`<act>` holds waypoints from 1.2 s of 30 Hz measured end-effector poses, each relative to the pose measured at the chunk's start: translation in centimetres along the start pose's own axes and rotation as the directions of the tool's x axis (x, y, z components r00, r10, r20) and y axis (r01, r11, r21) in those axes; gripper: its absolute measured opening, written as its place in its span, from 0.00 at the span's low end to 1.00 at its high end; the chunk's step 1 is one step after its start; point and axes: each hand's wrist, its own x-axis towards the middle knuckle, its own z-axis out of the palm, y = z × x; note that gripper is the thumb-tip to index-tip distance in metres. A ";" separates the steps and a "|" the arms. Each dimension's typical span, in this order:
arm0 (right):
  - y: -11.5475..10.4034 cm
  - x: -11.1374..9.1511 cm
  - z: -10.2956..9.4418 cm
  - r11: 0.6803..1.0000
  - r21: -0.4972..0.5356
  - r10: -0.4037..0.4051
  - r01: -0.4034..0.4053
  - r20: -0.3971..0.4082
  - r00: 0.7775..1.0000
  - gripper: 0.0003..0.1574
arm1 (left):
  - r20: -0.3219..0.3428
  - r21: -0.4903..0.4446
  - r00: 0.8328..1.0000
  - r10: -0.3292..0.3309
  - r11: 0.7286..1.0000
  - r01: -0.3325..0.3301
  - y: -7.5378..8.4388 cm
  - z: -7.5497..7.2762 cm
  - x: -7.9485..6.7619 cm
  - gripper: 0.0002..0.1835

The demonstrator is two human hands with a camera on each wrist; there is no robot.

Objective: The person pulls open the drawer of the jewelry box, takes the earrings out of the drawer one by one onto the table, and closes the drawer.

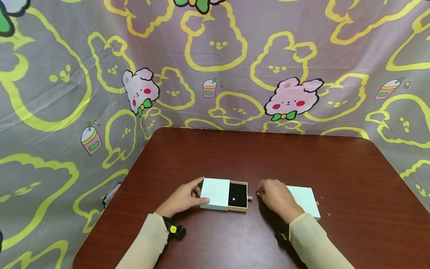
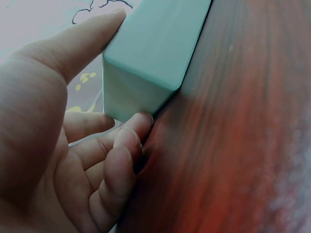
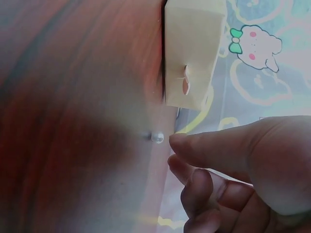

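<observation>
A pale mint drawer box (image 1: 215,193) lies on the table with its tray (image 1: 247,205) partly pulled out to the right. One pearl stud (image 1: 233,199) sits on the black lining (image 1: 239,189). My left hand (image 1: 183,196) grips the closed end, thumb on top and fingers at the side and lower edge, as the left wrist view shows. Just right of the tray's ribbon tab (image 1: 249,198), my right hand (image 1: 276,196) pinches a small shiny pearl stud (image 3: 157,138) at the tips of thumb and index finger. Its post is hidden or too small to see.
A second mint box (image 1: 305,200) lies beyond my right wrist, partly covered by it. Small metallic bits (image 1: 329,214) lie to its right. The brown wooden table (image 1: 268,160) meets a patterned cloth backdrop (image 1: 231,78) at the back and sides.
</observation>
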 end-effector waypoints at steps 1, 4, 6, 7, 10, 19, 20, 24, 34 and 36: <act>0.0 0.0 0.0 1.000 0.001 -0.003 0.003 -0.004 1.000 0.07 | 0.000 0.001 1.000 -0.003 1.000 0.003 0.0 0.0 0.0 0.49; -0.1 0.0 0.0 1.000 0.006 -0.015 0.015 -0.021 1.000 0.07 | 0.002 0.010 1.000 -0.009 1.000 0.009 -0.1 0.0 0.0 0.50; -0.1 0.0 0.1 1.000 0.009 -0.023 0.023 -0.038 0.999 0.07 | 0.001 0.012 1.000 -0.004 1.000 0.004 -0.1 0.0 0.1 0.50; -0.2 0.0 0.1 1.000 0.013 -0.026 0.026 -0.047 0.999 0.07 | 0.001 0.012 1.000 0.000 1.000 0.000 -0.1 0.0 0.1 0.50; -0.3 0.0 0.0 0.999 0.021 -0.033 0.035 -0.069 0.997 0.08 | 0.000 0.017 1.000 0.003 1.000 -0.003 -0.1 -0.1 0.1 0.50; -0.8 0.3 0.0 0.998 0.029 -0.048 0.051 -0.073 0.996 0.09 | -0.004 0.027 1.000 -0.003 1.000 0.004 -0.1 0.0 0.2 0.49; -0.9 0.3 0.0 0.998 0.029 -0.051 0.053 -0.073 0.996 0.08 | -0.003 0.024 1.000 -0.001 1.000 0.001 -0.2 0.0 0.2 0.49; -1.2 0.4 -0.1 0.997 0.031 -0.061 0.063 -0.081 0.995 0.07 | 0.000 0.017 1.000 0.003 1.000 -0.003 -0.2 0.0 0.1 0.49; -1.9 0.6 -0.2 0.996 0.056 -0.065 0.068 -0.057 0.996 0.08 | 0.004 0.013 1.000 0.008 1.000 -0.008 -0.2 0.0 0.1 0.49; -2.1 0.6 -0.1 0.996 0.059 -0.065 0.068 -0.054 0.996 0.09 | 0.005 0.013 1.000 0.007 1.000 -0.007 -0.2 -0.1 0.1 0.50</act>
